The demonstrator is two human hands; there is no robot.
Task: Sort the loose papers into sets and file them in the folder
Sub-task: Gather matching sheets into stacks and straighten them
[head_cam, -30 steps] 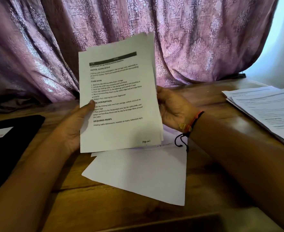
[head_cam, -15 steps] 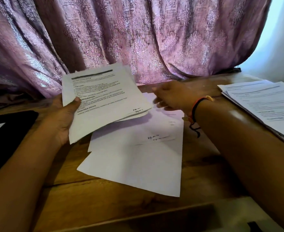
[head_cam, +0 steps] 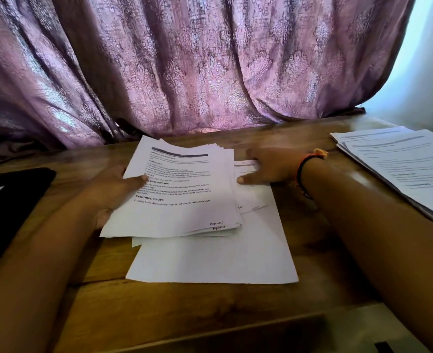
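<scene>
Nearest, on the brown wooden table [head_cam: 184, 314], lies a large blank white paper sheet [head_cam: 210, 261]; over its far-left edge the left hand [head_cam: 113, 189] grips a sheaf of printed white pages [head_cam: 184, 207], thumb on top and fingers beneath. At that sheet's far-right corner the right hand [head_cam: 269, 169] lies flat with straight fingers on smaller loose white sheets [head_cam: 251, 200], grasping nothing. Sorting looks mid-way, and the next move likely calls for lifting one loose sheet and matching it to the sheaf. Well left of the blank sheet waits the flat black folder [head_cam: 16, 200], well right a stack of printed white papers [head_cam: 401, 169], so filing seems not yet begun.
</scene>
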